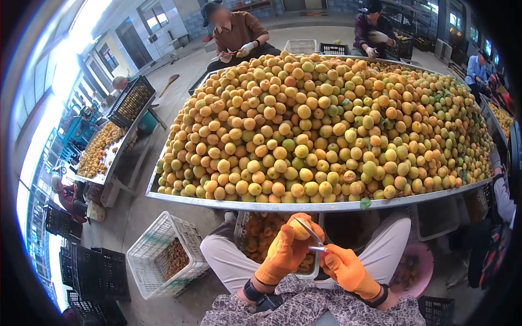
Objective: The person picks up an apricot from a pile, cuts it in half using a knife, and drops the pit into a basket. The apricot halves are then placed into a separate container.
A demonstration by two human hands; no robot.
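My left hand [287,246], in an orange glove, has its fingers wrapped round a yellow-orange apricot [299,229]. My right hand [350,268], gloved in orange too, grips a metal cutting tool [311,232] whose two slim arms stand apart in a V. One arm reaches up to the apricot, its tip against the fruit; I cannot tell what exact kind of tool it is. Both hands are over my lap, just in front of the metal-rimmed table [261,206] heaped with whole apricots [304,130]. Beneath them a crate [239,231] holds cut apricot pieces [265,231].
A white crate [163,233] with brown pits or scraps stands on the floor at left. At right is a pink basin [421,266]. Stacked black crates [98,271] stand far left. Co-workers [239,35] sit across the table, and another person's arm [500,187] shows at right.
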